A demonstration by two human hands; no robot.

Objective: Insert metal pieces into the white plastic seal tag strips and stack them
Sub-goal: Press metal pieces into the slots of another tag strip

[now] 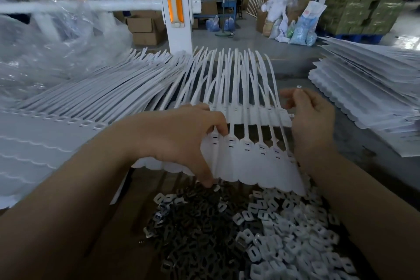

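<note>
In the head view, the person's left hand (181, 141) holds the near left corner of a white plastic sheet of joined seal tag strips (250, 159), fingers curled over its top and thumb down at its scalloped lower edge. This sheet is the landmark: it lies tilted above a heap of small flat metal pieces (261, 229) in a brown cardboard box (136, 200).

The right hand (311, 118) sits at the sheet's right edge with its grip pinched narrow on one small piece (298, 87) held above the sheet. To do this step well, she should probably keep the sheet taut with the left hand, square the piece to a slot, and press it fully home.

Finished-looking white stacks (68, 125) lie left of the sheet, and more (368, 88) lie to its right.
</note>
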